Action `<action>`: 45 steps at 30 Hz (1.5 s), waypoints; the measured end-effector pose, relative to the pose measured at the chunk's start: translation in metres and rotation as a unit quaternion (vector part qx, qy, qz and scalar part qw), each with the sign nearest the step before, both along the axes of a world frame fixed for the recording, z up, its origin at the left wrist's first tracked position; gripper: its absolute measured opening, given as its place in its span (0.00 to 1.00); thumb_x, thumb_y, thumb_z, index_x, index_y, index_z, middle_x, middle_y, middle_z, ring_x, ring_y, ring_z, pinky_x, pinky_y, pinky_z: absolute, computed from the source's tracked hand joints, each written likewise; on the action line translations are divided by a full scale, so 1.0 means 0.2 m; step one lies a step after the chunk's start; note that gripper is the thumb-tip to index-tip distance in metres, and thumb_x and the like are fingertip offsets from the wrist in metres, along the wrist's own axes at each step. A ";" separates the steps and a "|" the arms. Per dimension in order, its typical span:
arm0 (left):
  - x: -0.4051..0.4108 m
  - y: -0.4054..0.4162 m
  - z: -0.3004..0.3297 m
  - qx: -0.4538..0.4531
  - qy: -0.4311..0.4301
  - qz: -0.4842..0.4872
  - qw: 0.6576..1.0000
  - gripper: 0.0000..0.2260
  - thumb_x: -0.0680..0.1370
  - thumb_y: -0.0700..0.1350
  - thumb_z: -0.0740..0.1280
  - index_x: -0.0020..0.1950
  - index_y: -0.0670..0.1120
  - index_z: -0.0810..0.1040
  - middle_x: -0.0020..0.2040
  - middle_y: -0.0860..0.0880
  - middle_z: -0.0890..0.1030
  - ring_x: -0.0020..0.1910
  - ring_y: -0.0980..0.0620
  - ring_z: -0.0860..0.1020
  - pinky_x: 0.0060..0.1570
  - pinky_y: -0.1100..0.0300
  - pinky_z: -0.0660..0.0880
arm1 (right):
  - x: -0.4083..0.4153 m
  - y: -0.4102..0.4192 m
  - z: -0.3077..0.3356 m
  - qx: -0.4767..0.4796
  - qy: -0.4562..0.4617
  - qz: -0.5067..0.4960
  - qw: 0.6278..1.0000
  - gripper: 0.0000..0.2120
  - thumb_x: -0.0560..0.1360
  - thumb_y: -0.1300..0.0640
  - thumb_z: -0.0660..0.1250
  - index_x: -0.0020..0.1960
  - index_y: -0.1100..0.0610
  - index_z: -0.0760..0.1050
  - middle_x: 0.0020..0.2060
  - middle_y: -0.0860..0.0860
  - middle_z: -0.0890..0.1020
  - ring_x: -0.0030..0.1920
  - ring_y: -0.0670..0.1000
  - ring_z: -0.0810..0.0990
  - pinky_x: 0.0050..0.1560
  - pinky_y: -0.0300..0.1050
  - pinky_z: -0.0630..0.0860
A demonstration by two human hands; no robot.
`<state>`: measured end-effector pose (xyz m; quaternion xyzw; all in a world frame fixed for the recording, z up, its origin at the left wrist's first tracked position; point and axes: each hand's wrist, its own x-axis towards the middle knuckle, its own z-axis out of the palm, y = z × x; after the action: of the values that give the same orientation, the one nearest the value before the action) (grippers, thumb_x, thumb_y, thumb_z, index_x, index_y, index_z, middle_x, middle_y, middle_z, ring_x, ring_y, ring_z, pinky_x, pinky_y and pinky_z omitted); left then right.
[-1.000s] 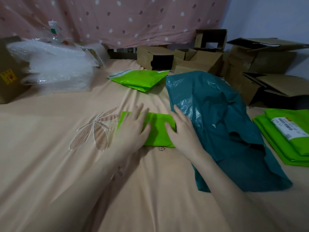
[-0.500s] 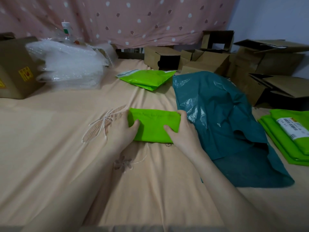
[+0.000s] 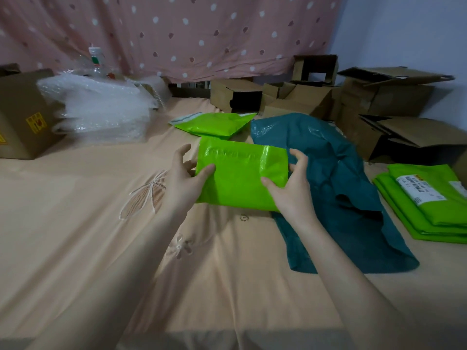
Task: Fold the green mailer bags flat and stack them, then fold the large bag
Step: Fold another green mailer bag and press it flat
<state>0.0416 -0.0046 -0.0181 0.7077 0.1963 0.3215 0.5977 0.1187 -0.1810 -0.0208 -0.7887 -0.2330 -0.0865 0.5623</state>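
Peach bedsheet [image 3: 75, 236]: teal bag [image 3: 336, 188], green mailer [image 3: 214, 123] at back, green stack [image 3: 429, 218] right, bubble wrap [image 3: 101, 109], cardboard boxes [image 3: 394, 97].

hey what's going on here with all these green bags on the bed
A person is sorting mailer bags on a bed. Both hands, left hand and right hand, hold a folded green mailer bag by its sides, lifted above the sheet. A stack of folded green bags lies at the right, another green bag lies further back, and the large teal bag lies unfolded between them.
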 end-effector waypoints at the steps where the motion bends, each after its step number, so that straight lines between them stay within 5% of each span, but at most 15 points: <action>1: 0.00 -0.02 0.02 -0.017 -0.007 -0.011 1.000 0.27 0.74 0.42 0.70 0.70 0.49 0.64 0.49 0.53 0.79 0.47 0.55 0.78 0.49 0.58 0.75 | 0.00 -0.03 0.02 0.006 0.004 -0.003 1.000 0.34 0.71 0.62 0.72 0.70 0.55 0.57 0.52 0.49 0.75 0.53 0.51 0.75 0.48 0.35 0.67; 6: 0.05 -0.17 0.12 -0.013 -0.049 -0.102 0.993 0.13 0.75 0.35 0.67 0.58 0.43 0.77 0.48 0.48 0.82 0.41 0.62 0.80 0.43 0.69 0.76 | 0.03 -0.22 0.09 0.046 0.012 -0.021 0.999 0.35 0.71 0.62 0.72 0.69 0.52 0.56 0.45 0.42 0.76 0.50 0.50 0.79 0.54 0.48 0.75; 9: 0.11 -0.30 0.15 -0.031 -0.056 -0.130 0.989 0.11 0.75 0.32 0.65 0.54 0.42 0.78 0.48 0.47 0.82 0.44 0.56 0.80 0.45 0.65 0.77 | 0.04 -0.37 0.14 0.073 0.010 -0.036 0.997 0.33 0.70 0.65 0.72 0.67 0.53 0.58 0.44 0.42 0.77 0.48 0.45 0.79 0.53 0.50 0.76; 13: 0.20 -0.50 0.21 -0.026 -0.083 -0.153 0.984 0.10 0.74 0.30 0.64 0.52 0.40 0.78 0.45 0.48 0.81 0.43 0.60 0.79 0.44 0.69 0.75 | 0.07 -0.59 0.22 0.092 -0.039 -0.067 0.993 0.20 0.68 0.68 0.72 0.52 0.51 0.71 0.42 0.45 0.80 0.44 0.45 0.80 0.50 0.49 0.77; 19: 0.36 -0.83 0.26 -0.050 0.030 -0.125 0.990 0.13 0.76 0.49 0.68 0.56 0.46 0.71 0.51 0.50 0.76 0.46 0.55 0.77 0.47 0.59 0.74 | 0.09 -0.91 0.28 0.069 -0.159 -0.164 0.971 0.10 0.67 0.66 0.67 0.47 0.56 0.75 0.38 0.46 0.78 0.40 0.45 0.75 0.44 0.41 0.72; 22: 0.41 -1.01 0.30 -0.181 0.085 -0.250 0.947 0.14 0.81 0.52 0.54 0.56 0.45 0.73 0.45 0.50 0.80 0.39 0.53 0.79 0.40 0.59 0.73 | 0.09 -1.05 0.29 0.031 -0.249 -0.212 0.944 0.13 0.64 0.70 0.64 0.47 0.59 0.76 0.42 0.50 0.78 0.45 0.47 0.75 0.47 0.32 0.69; 26: 0.50 -1.22 0.34 -0.265 0.079 -0.366 0.888 0.23 0.80 0.60 0.50 0.58 0.46 0.76 0.50 0.46 0.81 0.44 0.48 0.81 0.44 0.56 0.76 | 0.10 -1.20 0.28 -0.049 -0.323 -0.213 0.921 0.20 0.60 0.74 0.59 0.48 0.62 0.78 0.46 0.55 0.79 0.50 0.54 0.76 0.52 0.41 0.71; 31: 0.64 -1.40 0.34 -0.157 0.085 -0.367 0.913 0.13 0.77 0.50 0.65 0.57 0.44 0.76 0.48 0.48 0.81 0.43 0.52 0.79 0.43 0.61 0.78 | 0.14 -1.37 0.21 -0.125 -0.354 -0.238 0.896 0.21 0.62 0.73 0.60 0.49 0.60 0.81 0.50 0.54 0.80 0.54 0.55 0.76 0.56 0.50 0.70; 36: 0.77 -1.49 0.27 -0.056 0.082 -0.329 0.939 0.14 0.75 0.46 0.69 0.58 0.46 0.70 0.48 0.52 0.77 0.43 0.57 0.76 0.36 0.69 0.73 | 0.24 -1.50 0.10 -0.169 -0.315 -0.234 0.904 0.20 0.67 0.70 0.61 0.52 0.55 0.82 0.58 0.53 0.80 0.63 0.55 0.75 0.67 0.53 0.64; 42: 0.90 -1.54 0.14 0.057 0.109 -0.304 0.945 0.25 0.74 0.52 0.69 0.67 0.47 0.69 0.59 0.51 0.77 0.58 0.51 0.75 0.60 0.55 0.72 | 0.32 -1.57 0.02 -0.197 -0.250 -0.200 0.927 0.19 0.70 0.70 0.63 0.55 0.54 0.81 0.60 0.53 0.80 0.64 0.55 0.75 0.67 0.56 0.61; 45: 0.92 -1.55 0.09 0.076 0.122 -0.283 0.948 0.26 0.71 0.55 0.69 0.67 0.47 0.70 0.61 0.49 0.77 0.60 0.48 0.75 0.63 0.48 0.71 | 0.34 -1.57 0.00 -0.200 -0.216 -0.177 0.939 0.19 0.72 0.70 0.64 0.56 0.53 0.81 0.60 0.52 0.80 0.65 0.55 0.74 0.68 0.55 0.61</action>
<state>0.2263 -0.3146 0.0005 0.8112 0.0341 0.0641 0.5803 0.1862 -0.4954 -0.0214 -0.8759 -0.2181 -0.3045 0.3043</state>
